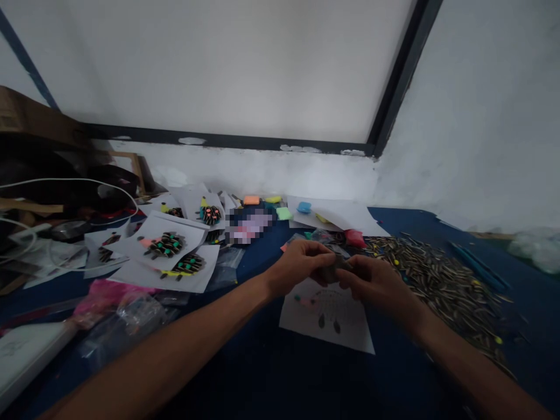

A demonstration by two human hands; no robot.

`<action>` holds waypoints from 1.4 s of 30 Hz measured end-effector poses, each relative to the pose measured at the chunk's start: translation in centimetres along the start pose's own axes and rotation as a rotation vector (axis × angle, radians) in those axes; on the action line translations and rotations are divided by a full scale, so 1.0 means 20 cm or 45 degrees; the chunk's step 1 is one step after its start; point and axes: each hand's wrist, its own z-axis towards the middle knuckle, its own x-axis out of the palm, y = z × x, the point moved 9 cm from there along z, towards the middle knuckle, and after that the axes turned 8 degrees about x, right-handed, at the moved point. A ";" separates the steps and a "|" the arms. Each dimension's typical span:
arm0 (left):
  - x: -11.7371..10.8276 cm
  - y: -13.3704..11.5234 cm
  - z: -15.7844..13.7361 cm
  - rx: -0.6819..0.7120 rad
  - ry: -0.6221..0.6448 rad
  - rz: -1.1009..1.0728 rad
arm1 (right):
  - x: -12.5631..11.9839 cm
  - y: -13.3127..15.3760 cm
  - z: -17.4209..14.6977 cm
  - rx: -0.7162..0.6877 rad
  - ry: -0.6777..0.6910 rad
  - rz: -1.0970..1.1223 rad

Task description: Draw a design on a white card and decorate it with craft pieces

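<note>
My left hand (pixel 304 262) and my right hand (pixel 370 277) meet above a white sheet of paper (pixel 350 341). Between their closed fingers is a small dark greyish lump (pixel 329 273), blurred and partly covered, so its kind is unclear. On the sheet below is a faint animal outline with a pink and green snout end at the left and two dark seed-like feet (pixel 336 326). The upper part of the sheet is hidden by my hands. A large pile of striped sunflower seeds (pixel 437 286) spreads just right of my right hand.
Finished-looking seed animals on paper (pixel 168 245) lie at the left. Clay blocks, orange (pixel 251 200), blue (pixel 304 207) and red (pixel 354 238), sit toward the wall. Plastic bags (pixel 140 315) and a white box (pixel 32 356) are at the front left. Blue tweezers-like strips (pixel 479 267) lie right.
</note>
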 end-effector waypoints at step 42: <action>0.00 0.00 0.01 0.079 0.057 0.006 | -0.05 0.11 -0.04 -0.213 -0.124 -0.174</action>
